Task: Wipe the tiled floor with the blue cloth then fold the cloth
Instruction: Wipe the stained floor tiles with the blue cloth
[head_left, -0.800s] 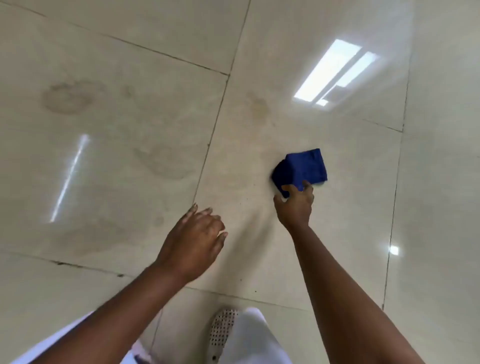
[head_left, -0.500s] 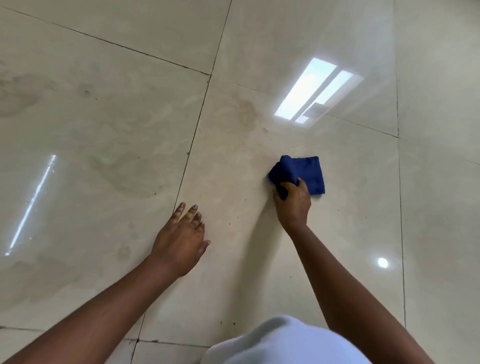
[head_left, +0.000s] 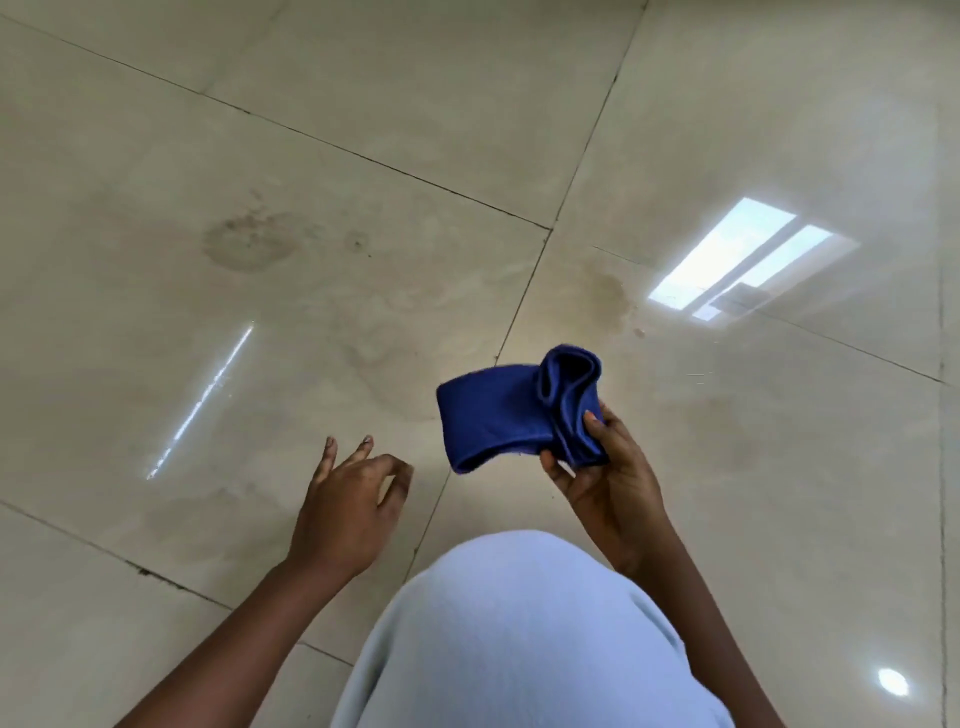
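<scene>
My right hand (head_left: 608, 488) holds the blue cloth (head_left: 511, 415). My thumb sits on top of one end and my fingers curl under it, so that end is pinched tight. The cloth is up in the air, above the tiled floor (head_left: 363, 156), and not touching it. It is folded over in a thick bunch. The end by my thumb is rolled into loops that stick up. The other end hangs out to the left, toward my other hand.

My left hand (head_left: 348, 499) holds nothing. Its fingers are spread and a little bent, with the back of the hand facing up. It is low over the floor, left of the cloth and apart from it. I cannot tell if the fingertips touch the tile.

Below my hands I see a pale blue piece of clothing (head_left: 519, 634) over my lap or knee, between my two arms.

The floor is made of big shiny cream tiles with thin dark lines between them. There is a brownish stain (head_left: 249, 241) far off on the left tile, and another smudge (head_left: 610, 291) just past the cloth. A bright window glare (head_left: 743, 260) shines on the floor to the right. A thin streak of light (head_left: 202, 400) shines on the left.
</scene>
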